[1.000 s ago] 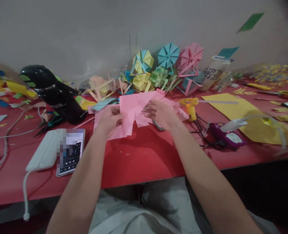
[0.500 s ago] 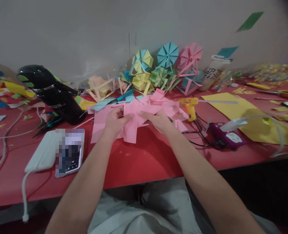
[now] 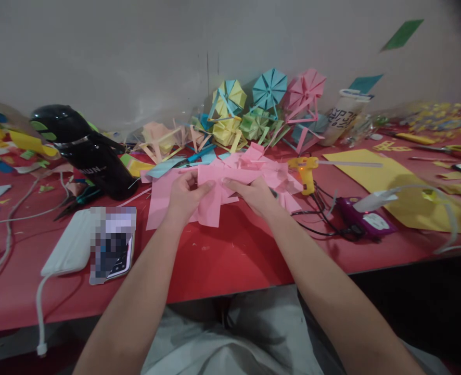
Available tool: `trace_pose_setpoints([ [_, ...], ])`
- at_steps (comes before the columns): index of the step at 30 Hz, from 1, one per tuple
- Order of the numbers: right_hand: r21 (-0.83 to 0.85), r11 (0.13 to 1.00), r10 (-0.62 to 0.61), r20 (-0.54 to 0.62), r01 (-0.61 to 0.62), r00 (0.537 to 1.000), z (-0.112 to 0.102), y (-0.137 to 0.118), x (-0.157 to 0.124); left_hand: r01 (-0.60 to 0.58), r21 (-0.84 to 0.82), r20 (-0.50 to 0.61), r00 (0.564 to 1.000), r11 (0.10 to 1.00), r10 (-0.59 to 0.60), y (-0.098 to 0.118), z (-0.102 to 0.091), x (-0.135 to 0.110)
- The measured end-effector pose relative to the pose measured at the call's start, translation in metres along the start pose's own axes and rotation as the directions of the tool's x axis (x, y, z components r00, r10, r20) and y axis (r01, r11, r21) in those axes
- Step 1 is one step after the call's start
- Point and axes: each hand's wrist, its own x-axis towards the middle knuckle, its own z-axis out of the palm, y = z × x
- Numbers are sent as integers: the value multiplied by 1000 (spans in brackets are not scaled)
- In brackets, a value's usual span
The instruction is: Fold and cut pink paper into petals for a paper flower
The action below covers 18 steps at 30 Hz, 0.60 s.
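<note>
Both of my hands grip a piece of folded pink paper above the red table. My left hand pinches its left side, thumb on top. From the right, my right hand pinches it with the thumb pointing inward; the fingers beneath are mostly hidden. A flat pink sheet lies under and left of my left hand. Behind my hands is a heap of pink paper pieces. A yellow glue gun with a clear glue stick sits right of the heap.
Folded paper umbrellas stand along the wall. A black bottle leans at left, behind a white power bank and a phone. On the right are a purple power strip, cables and a yellow sheet.
Almost nothing differs. The view has shifted very slightly, and both hands keep hold of the pink paper in the same spot.
</note>
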Motion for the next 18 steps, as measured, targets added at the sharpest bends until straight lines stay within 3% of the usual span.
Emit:
trace_pose_setpoints([
  [9,-70,995,-69,-35,66,997,4,-5,-2,-40,29,-11,999,999,40,2,2,-2],
  [18,-102,990,-102,1,101,995,3,-7,-3,-19,-15,27,999,1000,20,3,2,-2],
])
